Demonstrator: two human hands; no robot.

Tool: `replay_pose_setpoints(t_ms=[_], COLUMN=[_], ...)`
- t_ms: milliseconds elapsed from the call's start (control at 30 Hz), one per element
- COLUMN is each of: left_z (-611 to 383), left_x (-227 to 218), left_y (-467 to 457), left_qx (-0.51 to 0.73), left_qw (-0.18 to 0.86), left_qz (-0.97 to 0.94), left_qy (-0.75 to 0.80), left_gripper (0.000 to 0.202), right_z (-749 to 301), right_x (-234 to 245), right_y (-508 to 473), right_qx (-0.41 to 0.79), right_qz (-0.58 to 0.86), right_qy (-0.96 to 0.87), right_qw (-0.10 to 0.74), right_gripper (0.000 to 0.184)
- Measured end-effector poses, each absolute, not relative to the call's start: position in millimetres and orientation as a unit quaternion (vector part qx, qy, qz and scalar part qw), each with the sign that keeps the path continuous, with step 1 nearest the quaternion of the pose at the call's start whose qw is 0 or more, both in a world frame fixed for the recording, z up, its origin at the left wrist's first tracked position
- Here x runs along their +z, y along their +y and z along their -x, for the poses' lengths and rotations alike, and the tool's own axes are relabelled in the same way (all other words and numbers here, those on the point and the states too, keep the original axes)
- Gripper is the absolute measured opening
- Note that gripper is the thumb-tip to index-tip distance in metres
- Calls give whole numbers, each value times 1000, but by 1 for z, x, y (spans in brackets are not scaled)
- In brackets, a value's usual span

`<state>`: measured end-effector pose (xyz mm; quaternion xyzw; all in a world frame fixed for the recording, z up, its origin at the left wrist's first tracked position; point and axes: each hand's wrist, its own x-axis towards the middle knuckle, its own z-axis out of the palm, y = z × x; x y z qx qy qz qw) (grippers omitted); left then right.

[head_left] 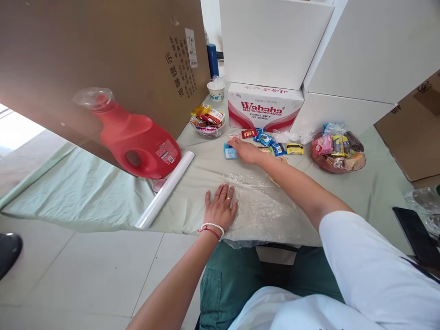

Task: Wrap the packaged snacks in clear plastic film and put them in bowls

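Note:
My left hand (pixel 221 206) lies flat, fingers spread, on the left edge of a sheet of clear plastic wrap (pixel 264 206) spread on the pale green tablecloth (pixel 103 188). My right hand (pixel 244 150) reaches forward across the sheet, its fingers on a small light-blue snack packet (pixel 229 151). Beyond it lie several small wrapped snacks (pixel 271 143) in blue, red and yellow. A roll of plastic wrap (pixel 165 190) lies diagonally to the left of my left hand.
A red detergent jug (pixel 137 140) lies on its side against a big cardboard box (pixel 103 59). A clear bowl of snacks (pixel 208 121), a Wahaha carton (pixel 264 107), a wrapped plate of snacks (pixel 338 151), a paper cup (pixel 216 90) and a phone (pixel 417 236) stand around.

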<state>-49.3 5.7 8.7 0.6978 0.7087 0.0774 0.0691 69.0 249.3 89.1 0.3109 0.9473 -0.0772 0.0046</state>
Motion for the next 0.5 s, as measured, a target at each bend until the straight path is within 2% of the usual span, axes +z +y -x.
replay_pose_setpoints(t_ms=[67,167,333,500], left_z=[50,51,52,51], left_x=[8,6,4,5], left_y=[6,5,5,6], left_qx=[82,85,76,64], left_qw=[69,62,44,37], left_qz=[-699,-704,-708,-710], left_qy=[706,702,701,701], left_gripper=[60,61,61,62], right_z=[-105,-181,-300,-344], right_x=[93,104,105,74], right_y=[232,204,149,115], right_qx=[-90,-74,-35,-82], right_qz=[-358,-464,-613,-670], right_qy=[928,880,790,733], right_qw=[-51,-73,-3,86], right_gripper=[68,58,43,37])
